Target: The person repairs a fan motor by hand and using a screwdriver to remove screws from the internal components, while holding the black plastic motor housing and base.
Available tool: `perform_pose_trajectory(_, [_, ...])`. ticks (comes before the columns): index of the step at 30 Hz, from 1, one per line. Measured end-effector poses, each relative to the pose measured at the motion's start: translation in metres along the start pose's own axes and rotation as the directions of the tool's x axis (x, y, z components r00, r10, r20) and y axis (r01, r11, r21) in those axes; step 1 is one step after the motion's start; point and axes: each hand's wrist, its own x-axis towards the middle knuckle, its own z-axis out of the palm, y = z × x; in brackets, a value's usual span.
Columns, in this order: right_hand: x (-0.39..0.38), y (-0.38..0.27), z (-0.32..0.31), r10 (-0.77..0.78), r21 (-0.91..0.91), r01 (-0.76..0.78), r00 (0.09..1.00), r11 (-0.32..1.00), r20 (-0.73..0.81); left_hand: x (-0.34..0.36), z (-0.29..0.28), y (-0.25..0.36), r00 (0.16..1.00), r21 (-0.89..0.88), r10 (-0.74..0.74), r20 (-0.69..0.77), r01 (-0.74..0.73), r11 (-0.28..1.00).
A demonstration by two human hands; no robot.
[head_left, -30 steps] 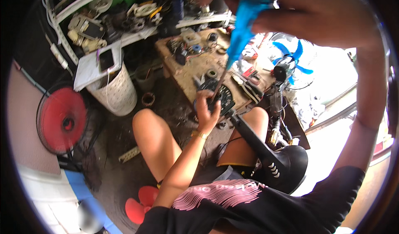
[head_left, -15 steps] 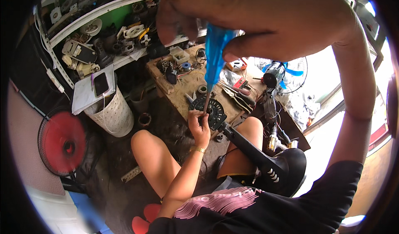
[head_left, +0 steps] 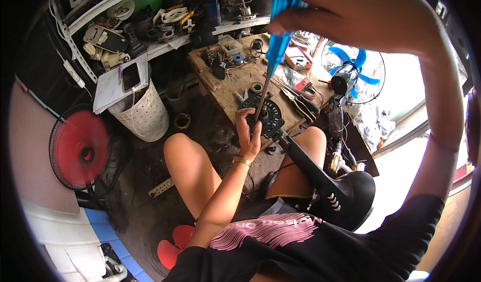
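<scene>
My right hand (head_left: 345,24) is high in front of me, its fingers around the blue handle of a long screwdriver (head_left: 281,39). The steel shaft slants down to a round, black, slotted fan motor housing (head_left: 273,112). My left hand (head_left: 249,137) is at the housing's near left side, thumb and forefinger closed about the lower end of the shaft. The fingers hide the tip. A black fan stand (head_left: 308,169) runs from the housing across my right thigh to its wide base (head_left: 353,197).
Pliers (head_left: 300,105), a tape roll (head_left: 256,87) and a plastic box (head_left: 230,45) lie on the wooden bench (head_left: 208,84). A blue-bladed fan (head_left: 350,74) stands right, a red fan (head_left: 80,149) left. A phone (head_left: 131,76) rests on a white perforated bin (head_left: 143,114).
The whole view has shifted, so everything sits higher and further right. My right fingers have changed their hold on the screwdriver handle. My left hand stays at the housing.
</scene>
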Motion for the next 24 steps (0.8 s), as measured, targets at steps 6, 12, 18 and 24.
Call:
perform_pose_trajectory(6, [0.023,0.005,0.002,-0.02,-0.2,0.022,1.0,0.98,0.011,-0.007,0.013,-0.011,0.996,-0.283,-0.022,-0.089,-0.004,0.959])
perform_pose_trajectory(12, [0.009,0.023,0.023,-0.148,-0.219,0.11,0.976,0.97,-0.163,-0.006,0.002,-0.013,0.997,-0.226,-0.015,-0.077,-0.003,0.974])
perform_pose_trajectory(18, [0.001,0.034,0.034,-0.167,-0.261,0.099,0.953,0.96,-0.254,-0.004,0.002,-0.005,0.998,-0.205,-0.005,-0.064,-0.008,0.979])
perform_pose_trajectory(24, [-0.006,0.07,0.032,-0.196,-0.382,0.007,0.866,0.924,-0.46,0.002,-0.021,-0.009,0.999,-0.064,-0.012,0.039,0.015,0.998])
